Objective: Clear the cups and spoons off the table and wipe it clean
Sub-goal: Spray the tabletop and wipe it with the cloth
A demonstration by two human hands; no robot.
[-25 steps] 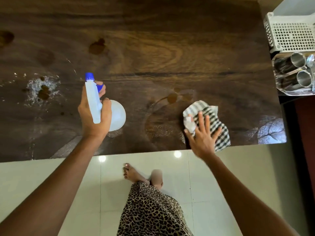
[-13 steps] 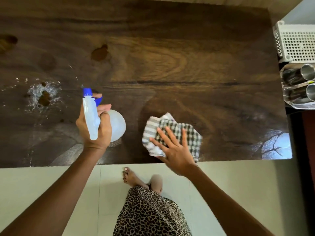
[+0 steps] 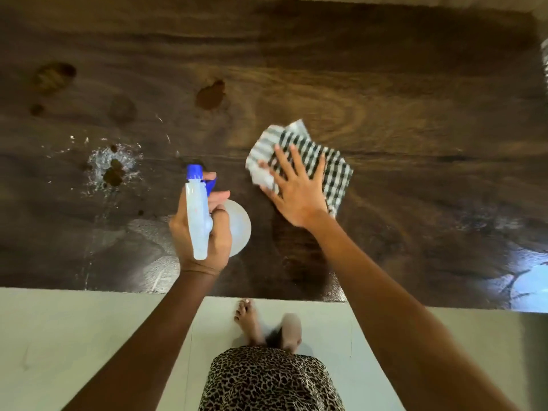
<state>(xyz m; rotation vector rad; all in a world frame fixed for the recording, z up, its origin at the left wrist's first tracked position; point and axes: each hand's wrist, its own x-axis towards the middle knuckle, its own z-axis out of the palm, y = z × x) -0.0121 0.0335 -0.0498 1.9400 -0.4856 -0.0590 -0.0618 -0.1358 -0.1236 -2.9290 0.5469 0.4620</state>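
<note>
Right hand [image 3: 296,191], fingers spread flat, presses the black-and-white checked cloth [image 3: 335,170], now slid from the near edge toward the middle of the dark wooden table [image 3: 385,84]. Left hand [image 3: 204,241] grips the white, blue-nozzled spray bottle [image 3: 197,215]. Brown stains [image 3: 210,94] farther left suggest wiping is unfinished.

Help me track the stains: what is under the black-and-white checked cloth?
The black-and-white checked cloth lies on the dark wooden table, pressed down by the right hand. Bare wood shows around it; whether any stain lies beneath is hidden by the cloth.
</note>
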